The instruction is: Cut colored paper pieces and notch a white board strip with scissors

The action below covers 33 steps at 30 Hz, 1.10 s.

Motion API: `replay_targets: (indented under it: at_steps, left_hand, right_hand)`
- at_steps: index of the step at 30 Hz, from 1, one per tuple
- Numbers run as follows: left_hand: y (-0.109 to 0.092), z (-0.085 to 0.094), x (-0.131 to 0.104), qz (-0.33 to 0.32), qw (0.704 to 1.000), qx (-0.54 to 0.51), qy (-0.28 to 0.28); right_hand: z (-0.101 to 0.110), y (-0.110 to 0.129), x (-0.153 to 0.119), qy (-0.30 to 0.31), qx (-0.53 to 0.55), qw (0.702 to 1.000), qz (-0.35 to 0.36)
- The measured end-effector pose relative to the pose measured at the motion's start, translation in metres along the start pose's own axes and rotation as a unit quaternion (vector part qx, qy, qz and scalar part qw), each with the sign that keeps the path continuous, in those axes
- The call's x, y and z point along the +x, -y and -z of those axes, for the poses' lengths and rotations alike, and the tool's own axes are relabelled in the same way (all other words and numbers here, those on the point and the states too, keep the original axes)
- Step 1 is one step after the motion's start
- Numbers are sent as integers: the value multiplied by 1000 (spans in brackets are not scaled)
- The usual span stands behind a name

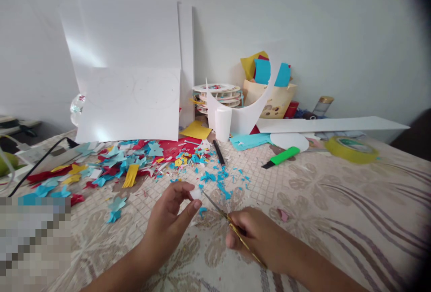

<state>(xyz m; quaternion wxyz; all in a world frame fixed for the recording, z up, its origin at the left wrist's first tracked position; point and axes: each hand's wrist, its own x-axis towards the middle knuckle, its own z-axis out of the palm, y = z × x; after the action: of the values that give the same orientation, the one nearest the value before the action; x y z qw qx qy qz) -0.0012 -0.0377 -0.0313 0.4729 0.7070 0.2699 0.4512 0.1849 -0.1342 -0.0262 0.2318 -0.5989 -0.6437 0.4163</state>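
Across the near side spreads a patterned tablecloth [336, 247], paper scraps [123, 161] scattered at left. The left hand [171, 215] and right hand [251, 233] are apart, the right gripping scissors [230, 220], tips just beside the small white paper [195, 193] pinched by the left.

A small white paper piece [195, 193] is held near gold-handled scissors [226, 216] — grey blades slanting toward it.

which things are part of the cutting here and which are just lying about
Seemingly in use:
- small white piece, pinched by the left hand
- gold-handled scissors, held in the right hand

Apparently just lying about:
- yellow tape roll
- black cable
- blue paper scraps
- yellow fringed paper strip
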Motion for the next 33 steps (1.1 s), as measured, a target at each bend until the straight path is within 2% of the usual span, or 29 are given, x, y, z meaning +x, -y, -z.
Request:
replay_targets:
  at_steps: [4,9,16,22,27,33]
  left_hand:
    - [-1,0,1,-44,998,40,36]
    - [-5,1,2,-102,986,123,55]
    - [-5,2,3,-84,989,119,23]
    - [-6,5,3,-114,983,143,32]
    - [-8,4,4,-166,957,236,15]
    - [-7,4,3,-178,949,260,5]
  right_hand:
    - [2,3,-2,1,5,1000,-5]
    - [3,5,0,7,8,1000,-21]
    - [2,3,1,5,1,1000,-17]
    - [2,-1,0,14,12,1000,-20]
    - [1,-2,1,22,23,999,-25]
    - [0,-9,5,-18,42,999,-13]
